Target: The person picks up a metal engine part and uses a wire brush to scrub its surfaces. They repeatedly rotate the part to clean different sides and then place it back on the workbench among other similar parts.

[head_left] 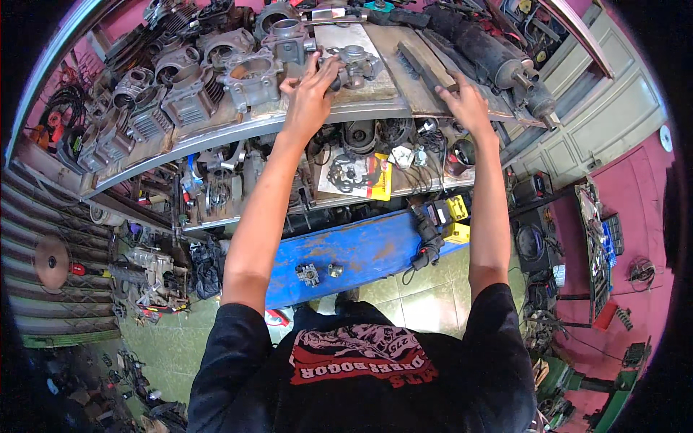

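Observation:
At the upper shelf, my left hand (312,88) is closed at the left side of a grey metal carburetor (356,65), its thumb and fingers against it; a dark part shows beneath the thumb. The carburetor rests on a pale board (375,90). To the right, my right hand (465,102) pinches the near end of a long wooden-backed brush (426,62) with dark bristles, lying slanted on the wooden shelf (382,37). Just left of my left hand stands a grey engine cylinder (253,78).
Several more cylinders (191,94) line the shelf's left. Dark exhaust mufflers (505,61) lie at its right. Below, a lower shelf holds a clear parts packet (354,173). A blue bench (346,249) carries a small carburetor (308,274), a power tool (427,242) and yellow boxes (456,232).

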The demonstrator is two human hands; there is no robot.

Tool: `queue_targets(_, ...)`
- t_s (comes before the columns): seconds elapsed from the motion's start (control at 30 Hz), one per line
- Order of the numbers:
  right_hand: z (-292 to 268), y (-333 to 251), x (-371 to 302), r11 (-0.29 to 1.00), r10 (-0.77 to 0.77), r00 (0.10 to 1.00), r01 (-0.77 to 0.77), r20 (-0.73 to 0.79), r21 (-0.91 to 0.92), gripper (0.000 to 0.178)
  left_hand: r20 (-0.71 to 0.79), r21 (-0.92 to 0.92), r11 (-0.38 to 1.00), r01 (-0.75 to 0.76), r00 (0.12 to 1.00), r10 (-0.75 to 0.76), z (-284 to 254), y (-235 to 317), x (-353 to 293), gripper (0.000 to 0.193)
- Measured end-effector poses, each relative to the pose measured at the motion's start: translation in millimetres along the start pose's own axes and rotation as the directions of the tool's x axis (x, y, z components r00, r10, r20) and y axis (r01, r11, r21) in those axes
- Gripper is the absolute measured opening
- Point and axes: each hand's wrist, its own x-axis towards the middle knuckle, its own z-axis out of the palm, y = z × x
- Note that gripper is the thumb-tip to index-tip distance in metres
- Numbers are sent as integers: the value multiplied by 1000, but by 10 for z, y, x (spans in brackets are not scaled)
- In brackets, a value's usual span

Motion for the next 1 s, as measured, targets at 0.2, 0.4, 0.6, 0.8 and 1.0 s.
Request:
queue_targets(0.2,-34,-284,-23,942,-295,897,216,-329,-257,61,54,-44,999,31,998,-29,-77,37,-20,67)
queue_targets(0.4,201,-986,-77,895,-442,854,399,-273,-200,60,-40,-53,992,110,993,-112,-39,6,-15,70)
queue_targets(0.6,573,-1411,-115,913,-402,894,375,-200,-157,67,70,143,965,218,971,-230,-95,103,110,74)
queue_targets(0.8,648,-1368,-51,932,-362,908,350,-211,-93,70,86,184,968,169,979,-187,-157,221,162,68)
queue_targets(1.0,423,-1399,-130,943,-333,929,333,-163,-27,61,92,192,973,131,984,-151,-191,166,66,60)
